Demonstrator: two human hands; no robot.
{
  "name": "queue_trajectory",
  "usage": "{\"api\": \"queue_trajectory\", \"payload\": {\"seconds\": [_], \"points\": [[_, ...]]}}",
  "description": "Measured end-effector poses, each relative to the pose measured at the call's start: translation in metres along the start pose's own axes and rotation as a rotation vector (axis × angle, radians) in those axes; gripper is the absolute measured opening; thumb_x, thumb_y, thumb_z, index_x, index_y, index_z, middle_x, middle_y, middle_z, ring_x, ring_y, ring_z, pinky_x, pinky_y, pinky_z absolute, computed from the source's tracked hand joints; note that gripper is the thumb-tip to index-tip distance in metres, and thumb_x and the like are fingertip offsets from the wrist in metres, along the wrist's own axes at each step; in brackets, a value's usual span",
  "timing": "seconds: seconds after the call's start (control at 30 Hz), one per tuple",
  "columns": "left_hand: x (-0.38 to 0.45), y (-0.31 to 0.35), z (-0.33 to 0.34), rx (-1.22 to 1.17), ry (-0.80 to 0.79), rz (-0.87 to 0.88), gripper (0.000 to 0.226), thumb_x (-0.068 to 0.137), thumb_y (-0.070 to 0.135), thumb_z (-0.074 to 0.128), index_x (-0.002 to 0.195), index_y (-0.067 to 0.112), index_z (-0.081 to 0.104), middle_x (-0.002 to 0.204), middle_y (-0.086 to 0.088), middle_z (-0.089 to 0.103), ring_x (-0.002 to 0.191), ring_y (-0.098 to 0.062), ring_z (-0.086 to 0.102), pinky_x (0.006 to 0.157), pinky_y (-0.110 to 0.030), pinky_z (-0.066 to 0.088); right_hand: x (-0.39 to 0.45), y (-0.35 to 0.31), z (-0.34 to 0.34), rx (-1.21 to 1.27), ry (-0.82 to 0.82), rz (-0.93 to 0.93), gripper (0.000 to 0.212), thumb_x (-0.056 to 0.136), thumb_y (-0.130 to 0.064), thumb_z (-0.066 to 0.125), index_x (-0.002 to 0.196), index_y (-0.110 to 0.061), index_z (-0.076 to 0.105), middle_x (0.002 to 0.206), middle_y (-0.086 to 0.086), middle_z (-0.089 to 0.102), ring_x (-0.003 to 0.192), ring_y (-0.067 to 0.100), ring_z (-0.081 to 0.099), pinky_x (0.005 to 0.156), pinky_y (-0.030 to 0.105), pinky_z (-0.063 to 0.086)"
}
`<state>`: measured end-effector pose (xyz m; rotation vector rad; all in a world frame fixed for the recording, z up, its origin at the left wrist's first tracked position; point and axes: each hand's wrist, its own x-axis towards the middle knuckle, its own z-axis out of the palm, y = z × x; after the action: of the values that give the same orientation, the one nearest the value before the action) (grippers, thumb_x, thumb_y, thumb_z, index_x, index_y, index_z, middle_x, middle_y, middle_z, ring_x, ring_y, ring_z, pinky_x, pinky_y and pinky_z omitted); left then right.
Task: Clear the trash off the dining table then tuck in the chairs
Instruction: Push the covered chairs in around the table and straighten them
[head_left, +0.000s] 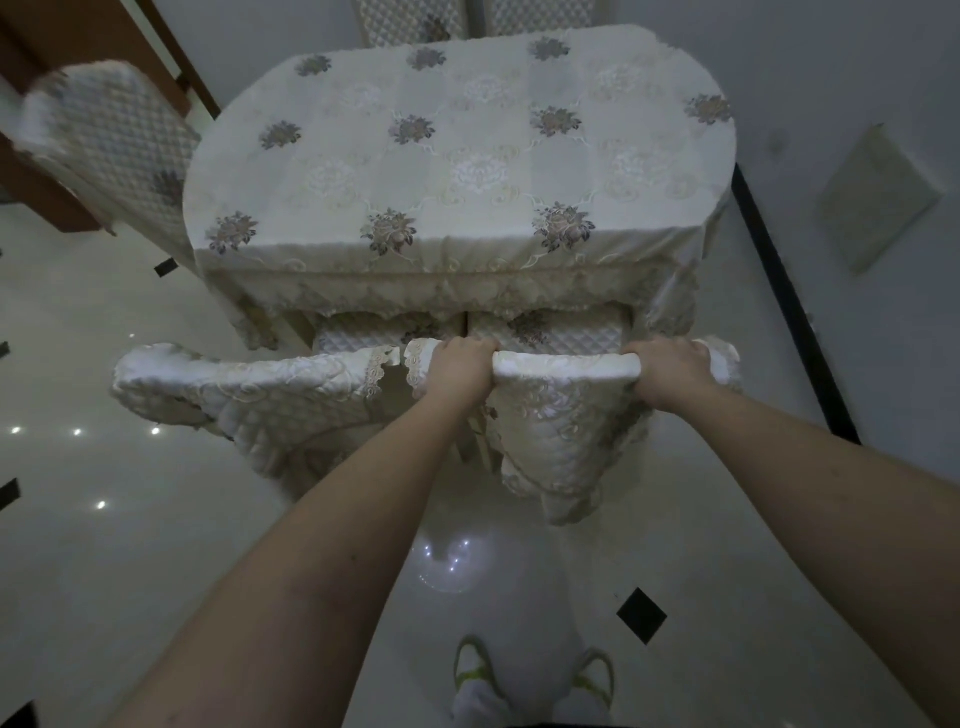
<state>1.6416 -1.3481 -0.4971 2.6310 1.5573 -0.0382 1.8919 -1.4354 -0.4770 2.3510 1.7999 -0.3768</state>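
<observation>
head view: the left hand (460, 370) and the right hand (670, 371) both grasp the top rail of the near right chair (563, 415), fingers curled over the padded edge, one hand near each end of the rail. the chair stands at the near side of the counter (467, 156), its seat partly under the hanging cloth edge, its back not yet up against the counter. just beside it on the left sits the near left chair (249, 384), backs almost touching at the lace trim.

handling, as a judgement: the chair looks like a stiff frame under a soft quilted slip cover. the cover may slide or bunch over the frame, so a grip over the rail, as now, is the sound place to take hold; pushing with both hands keeps it straight. the glossy tiled floor (130, 519) should let the legs slide easily, perhaps too easily.

count: five chairs show, two near, one at the left end (109, 140), two at the far side (410, 21), only partly seen. one counter. no trash shows on the cloth, so the clearing step seems done.
</observation>
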Motion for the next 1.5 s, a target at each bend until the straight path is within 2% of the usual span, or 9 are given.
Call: {"api": "queue_trajectory", "payload": {"seconds": [0.27,0.57,0.87,1.03,1.17,1.33,1.5], "points": [[-0.005,0.003,-0.002,0.002,-0.046,-0.002,0.028,0.079,0.015,0.063,0.106,0.017,0.06,0.104,-0.007,0.066,0.098,-0.03,0.059,0.072,-0.031,0.029,-0.004,0.004,-0.002,0.012,-0.005,-0.036,0.044,0.08,-0.031,0.062,0.122,-0.042,0.057,0.117,-0.002,0.064,0.107,0.026,0.058,0.088,0.036,0.04],[-0.002,0.0,-0.009,-0.011,-0.126,0.003,0.029,0.079,0.018,0.065,0.107,0.021,0.063,0.107,-0.005,0.067,0.1,-0.03,0.061,0.074,-0.031,0.037,-0.006,-0.006,-0.002,-0.023,-0.05,0.023,0.036,0.08,-0.029,0.058,0.115,-0.035,0.059,0.115,0.0,0.063,0.106,0.026,0.057,0.077,0.034,0.034],[-0.007,0.007,-0.014,0.006,-0.2,-0.047,0.035,0.081,0.016,0.064,0.114,0.025,0.065,0.111,-0.002,0.066,0.106,-0.025,0.059,0.081,-0.031,0.038,-0.009,-0.003,-0.002,-0.023,-0.065,-0.002,0.04,0.082,-0.033,0.059,0.121,-0.035,0.056,0.12,0.0,0.061,0.11,0.026,0.054,0.083,0.037,0.038],[-0.013,0.007,-0.013,0.022,-0.172,-0.023,0.032,0.082,0.012,0.062,0.112,0.024,0.065,0.109,-0.004,0.066,0.105,-0.027,0.06,0.086,-0.035,0.042,-0.011,-0.001,-0.001,-0.025,-0.059,-0.001,0.042,0.082,-0.036,0.06,0.123,-0.036,0.055,0.122,0.0,0.06,0.114,0.026,0.052,0.087,0.038,0.039],[-0.011,0.007,-0.012,0.01,-0.152,-0.007,0.028,0.082,0.012,0.061,0.108,0.022,0.065,0.107,-0.004,0.066,0.103,-0.027,0.06,0.081,-0.033,0.038,-0.012,-0.002,-0.002,-0.022,-0.063,0.003,0.04,0.081,-0.036,0.06,0.121,-0.036,0.056,0.12,0.0,0.061,0.111,0.026,0.053,0.082,0.037,0.038],[-0.013,0.005,-0.009,0.006,-0.106,0.004,0.022,0.082,0.015,0.06,0.103,0.02,0.063,0.103,-0.004,0.067,0.099,-0.027,0.06,0.076,-0.031,0.034,-0.013,-0.003,-0.003,-0.017,-0.058,0.011,0.041,0.083,-0.031,0.058,0.124,-0.034,0.055,0.121,0.001,0.06,0.113,0.026,0.051,0.087,0.038,0.039],[-0.009,0.003,-0.007,0.013,-0.13,-0.001,0.028,0.081,0.018,0.063,0.108,0.023,0.065,0.103,-0.003,0.068,0.099,-0.026,0.061,0.074,-0.029,0.031,-0.011,-0.001,-0.001,-0.006,-0.041,0.014,0.042,0.082,-0.027,0.059,0.123,-0.035,0.055,0.119,0.0,0.06,0.113,0.025,0.05,0.086,0.037,0.037]]}}
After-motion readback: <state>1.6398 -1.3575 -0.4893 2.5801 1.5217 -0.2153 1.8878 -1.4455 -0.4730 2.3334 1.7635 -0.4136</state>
